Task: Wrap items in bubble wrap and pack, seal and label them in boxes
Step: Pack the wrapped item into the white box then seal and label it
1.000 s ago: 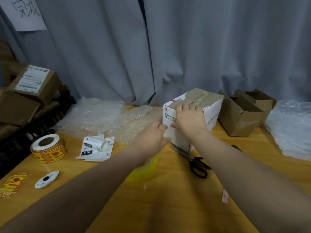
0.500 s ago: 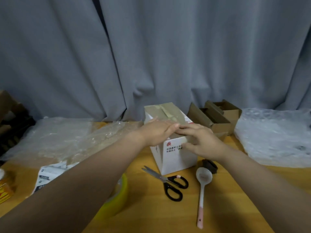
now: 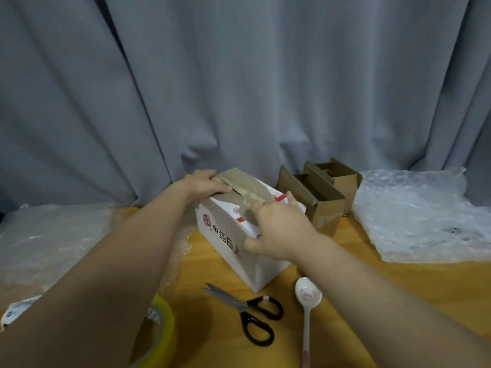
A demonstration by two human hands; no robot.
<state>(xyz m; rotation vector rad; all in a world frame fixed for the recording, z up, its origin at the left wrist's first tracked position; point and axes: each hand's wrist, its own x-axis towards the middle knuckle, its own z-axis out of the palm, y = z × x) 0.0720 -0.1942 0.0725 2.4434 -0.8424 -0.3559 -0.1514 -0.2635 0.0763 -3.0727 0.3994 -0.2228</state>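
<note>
Noting yellow tape roll (image 3: 159,330), scissors (image 3: 249,312) and spoon (image 3: 307,309) lying nearest on table (image 3: 372,288). Gripping taped-shut white box (image 3: 233,240) mid-table, right hand (image 3: 279,229) clamping near top corner, left hand (image 3: 204,183) curling over far top edge; contents hidden. Spotting open brown boxes (image 3: 324,205) just behind, insides unclear, bubble wrap (image 3: 425,213) lying alongside.

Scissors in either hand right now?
No, the scissors lie on the table in front of the white box, which both the left hand and right hand hold.
</note>
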